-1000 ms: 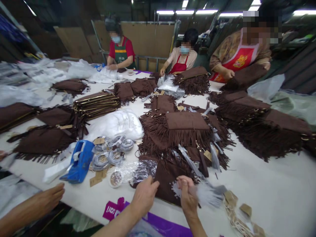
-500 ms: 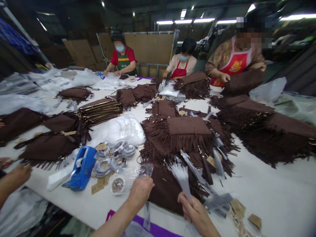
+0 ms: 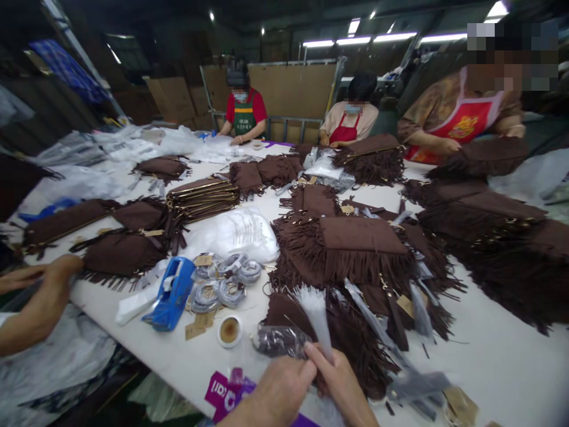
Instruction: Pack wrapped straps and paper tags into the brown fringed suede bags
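Note:
My right hand [image 3: 340, 379] is closed round a bundle of thin white plastic ties [image 3: 315, 311], their loose ends fanning up and to the left. Close beside it, my left hand [image 3: 287, 388] is closed at the end of a clear plastic wrapper with a dark strap-like piece in it [image 3: 282, 342]. The two hands meet at the wrapper's right end, and the fingertips there are partly hidden. Beneath and behind them lies a brown suede fringed bag [image 3: 351, 332]. More fringed bags are piled beyond, with a flat one [image 3: 364, 236] on top.
Left of my hands are a round tub [image 3: 230, 331], a blue tape dispenser [image 3: 171, 293], coiled grey straps [image 3: 217, 295] and a white plastic pack [image 3: 235, 234]. Purple printed material [image 3: 222, 391] lies at the table edge. Co-workers stand across the table; another person's hands [image 3: 48, 284] are at left.
My left hand has moved right, bringing the wrapped piece across to my right hand; the piece now lies sideways. The view has swung left. The co-worker's hands at left have shifted.

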Demonstrator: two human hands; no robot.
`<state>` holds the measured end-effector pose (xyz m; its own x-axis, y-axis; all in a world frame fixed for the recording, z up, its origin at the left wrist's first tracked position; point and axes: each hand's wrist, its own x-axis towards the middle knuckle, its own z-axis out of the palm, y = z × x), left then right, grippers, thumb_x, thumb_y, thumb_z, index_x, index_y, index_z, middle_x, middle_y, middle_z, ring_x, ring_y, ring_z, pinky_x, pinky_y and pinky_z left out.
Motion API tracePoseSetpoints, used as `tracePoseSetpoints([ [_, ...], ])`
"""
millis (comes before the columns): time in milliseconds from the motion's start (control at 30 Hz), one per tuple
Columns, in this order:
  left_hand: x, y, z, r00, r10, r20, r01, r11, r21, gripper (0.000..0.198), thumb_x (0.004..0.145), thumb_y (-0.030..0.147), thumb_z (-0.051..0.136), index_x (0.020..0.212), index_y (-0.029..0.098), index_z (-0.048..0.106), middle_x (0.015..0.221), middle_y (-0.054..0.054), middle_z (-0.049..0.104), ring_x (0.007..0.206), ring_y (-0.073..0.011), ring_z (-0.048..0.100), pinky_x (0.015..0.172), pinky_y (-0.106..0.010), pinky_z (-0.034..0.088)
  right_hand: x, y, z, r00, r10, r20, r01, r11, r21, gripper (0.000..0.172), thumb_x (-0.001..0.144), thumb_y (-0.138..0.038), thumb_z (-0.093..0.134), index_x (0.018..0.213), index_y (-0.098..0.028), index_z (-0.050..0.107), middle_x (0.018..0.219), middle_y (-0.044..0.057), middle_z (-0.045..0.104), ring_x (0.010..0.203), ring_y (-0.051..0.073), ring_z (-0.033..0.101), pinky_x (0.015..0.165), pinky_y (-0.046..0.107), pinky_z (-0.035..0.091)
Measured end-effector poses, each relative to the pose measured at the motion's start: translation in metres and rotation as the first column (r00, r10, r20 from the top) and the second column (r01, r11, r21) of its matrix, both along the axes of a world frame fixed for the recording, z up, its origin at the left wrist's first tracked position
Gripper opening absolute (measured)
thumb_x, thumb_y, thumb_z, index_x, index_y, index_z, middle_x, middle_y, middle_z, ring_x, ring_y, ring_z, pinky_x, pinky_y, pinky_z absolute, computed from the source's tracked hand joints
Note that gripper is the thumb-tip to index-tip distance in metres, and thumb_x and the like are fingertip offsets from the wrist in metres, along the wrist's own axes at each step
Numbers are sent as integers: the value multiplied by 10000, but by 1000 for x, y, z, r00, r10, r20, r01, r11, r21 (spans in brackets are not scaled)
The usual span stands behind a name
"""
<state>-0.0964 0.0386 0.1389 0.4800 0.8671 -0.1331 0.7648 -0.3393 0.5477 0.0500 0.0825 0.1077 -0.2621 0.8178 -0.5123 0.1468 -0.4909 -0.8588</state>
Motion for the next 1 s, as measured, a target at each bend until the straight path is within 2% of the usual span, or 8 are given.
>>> tracePoseSetpoints([
  [167,-22,4,7,990,29,139,-23,999,-47,470,844,52,467,1279,228,448,1160,-65,649,1050,-200,604,921,-289,465,30,15,-6,998,58,27,-56,997,-59,454,643,-634,673,593,-204,537,400,-110,329,341,83,320,374,222,319],
  [267,-61,7,7,998,58,-5,-58,998,14,540,777,-18,456,1256,228,500,1272,-105,578,1133,-236,551,976,-362,437,53,26,-8,997,77,29,-74,993,-92,439,660,-619,680,622,-211,525,419,-123,312,358,80,307,395,218,313],
  [433,-107,-5,-18,957,-131,-258,141,990,18,788,725,-41,582,1394,323,380,1519,-155,337,1275,-319,462,1023,-480,397,68,40,-14,995,97,15,-94,986,-136,451,665,-632,683,637,-222,497,439,-145,240,379,70,227,412,212,293],
  [533,-103,-14,-40,958,-135,-251,147,989,26,545,866,37,544,1333,305,455,1484,-144,396,1210,-272,527,974,-395,446,64,40,-22,992,128,8,-125,981,-150,464,664,-643,680,626,-223,486,439,-145,235,385,70,219,416,212,281],
  [633,-90,-14,-58,967,-66,-246,67,998,-4,187,927,109,513,1057,205,607,1228,-112,608,1050,-226,604,857,-301,481,59,38,-30,988,147,52,-138,980,-141,475,645,-663,663,605,-227,479,430,-135,251,376,75,243,413,223,278],
  [733,-80,-9,-64,975,-13,-221,1,998,-55,133,905,106,534,815,185,591,925,-41,661,861,-188,621,729,-248,467,60,44,-32,983,127,136,-114,988,-100,470,606,-667,658,576,-229,491,407,-115,287,362,93,291,406,244,292],
  [867,-76,-4,-50,964,208,-165,-224,971,-85,140,859,73,497,797,187,550,865,-41,633,804,-184,590,712,-262,426,67,57,-13,961,6,276,-9,1000,10,427,624,-628,662,673,-205,628,420,-80,375,402,133,386,430,263,333],
  [1000,-65,8,-31,877,474,-78,-480,864,-148,180,841,100,429,718,189,526,710,-20,576,711,-183,555,667,-272,374,58,34,28,968,-80,239,26,975,219,443,757,-595,603,883,-187,720,491,-45,450,468,156,461,486,266,395],
])
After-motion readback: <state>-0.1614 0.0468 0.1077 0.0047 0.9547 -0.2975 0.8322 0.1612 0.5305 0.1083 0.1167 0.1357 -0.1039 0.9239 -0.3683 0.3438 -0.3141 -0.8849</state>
